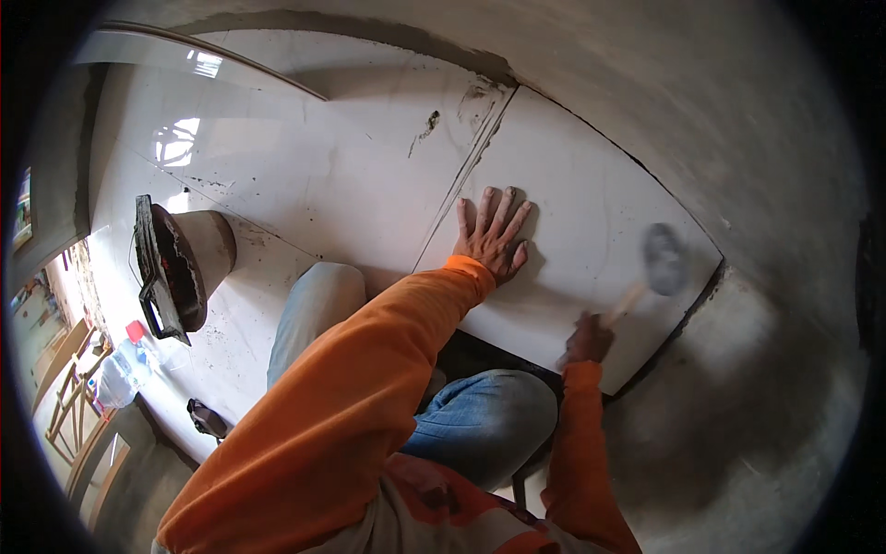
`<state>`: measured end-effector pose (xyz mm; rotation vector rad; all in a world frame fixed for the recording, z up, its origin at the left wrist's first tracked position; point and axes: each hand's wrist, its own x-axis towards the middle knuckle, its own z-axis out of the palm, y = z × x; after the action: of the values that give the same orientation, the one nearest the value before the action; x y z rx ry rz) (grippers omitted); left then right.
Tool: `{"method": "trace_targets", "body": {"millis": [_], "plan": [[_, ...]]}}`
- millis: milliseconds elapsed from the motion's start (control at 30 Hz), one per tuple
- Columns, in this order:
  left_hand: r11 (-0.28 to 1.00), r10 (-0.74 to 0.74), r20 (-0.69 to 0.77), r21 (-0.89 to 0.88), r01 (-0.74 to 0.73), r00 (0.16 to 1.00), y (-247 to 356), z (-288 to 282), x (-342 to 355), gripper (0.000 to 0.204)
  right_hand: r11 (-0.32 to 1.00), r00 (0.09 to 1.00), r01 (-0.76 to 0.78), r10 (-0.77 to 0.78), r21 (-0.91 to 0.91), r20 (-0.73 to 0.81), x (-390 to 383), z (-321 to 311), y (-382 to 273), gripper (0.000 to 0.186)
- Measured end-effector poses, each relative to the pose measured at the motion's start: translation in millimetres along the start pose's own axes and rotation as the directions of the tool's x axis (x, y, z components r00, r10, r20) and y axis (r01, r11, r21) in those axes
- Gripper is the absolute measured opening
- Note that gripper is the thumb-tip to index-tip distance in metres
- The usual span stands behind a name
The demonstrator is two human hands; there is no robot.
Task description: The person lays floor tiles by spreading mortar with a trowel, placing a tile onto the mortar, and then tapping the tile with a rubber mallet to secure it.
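Note:
My left hand (494,233) lies flat with spread fingers on a large white floor tile (572,208), close to its left seam. My right hand (588,340) is wrapped round the wooden handle of a mallet (664,259). Motion smears the mallet's dark head, which is over the right part of the same tile; whether it touches the surface I cannot tell. Grey mortar smudges mark the neighbouring white tile (360,138) along the joint. A dark gap shows under the near edge of the tile, in front of my knees.
A grey wall (701,83) curves round the far and right sides. On the left tiles a mortar-stained bucket (205,249) lies on its side against a dark-framed tool with a handle (152,272). Clear plastic bottles (125,369) and a small dark object (207,418) are nearer.

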<state>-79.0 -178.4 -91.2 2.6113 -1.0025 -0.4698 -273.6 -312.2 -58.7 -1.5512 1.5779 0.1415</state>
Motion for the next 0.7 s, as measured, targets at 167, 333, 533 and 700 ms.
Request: {"method": "trace_targets", "body": {"millis": [167, 333, 533, 700], "plan": [[0.999, -0.034, 0.056, -0.008, 0.034, 0.998, -4.5, -0.4, -2.2, 0.064, 0.803, 0.915, 0.348, -0.403, -0.484, -0.011, -19.9, 16.1, 39.8, 0.021], [1.0, -0.015, 0.008, 0.005, 0.015, 1.0, 2.7, -1.1, 0.9, 0.064, 0.944, 0.979, 0.114, -0.054, 0.309, -0.196, -5.0, 20.3, 15.4, 0.024], [0.999, -0.034, 0.003, -0.019, 0.034, 0.999, -0.6, 2.2, 0.5, 0.065, 0.951, 0.992, 0.094, -0.065, 0.295, -0.106, -9.8, 27.9, 27.9, 0.026], [0.998, -0.057, 0.035, 0.015, 0.056, 0.998, -2.2, -3.2, 3.3, 0.065, 0.949, 0.988, 0.15, -0.137, 0.279, -0.065, 5.3, 18.0, 14.5, 0.029]]}}
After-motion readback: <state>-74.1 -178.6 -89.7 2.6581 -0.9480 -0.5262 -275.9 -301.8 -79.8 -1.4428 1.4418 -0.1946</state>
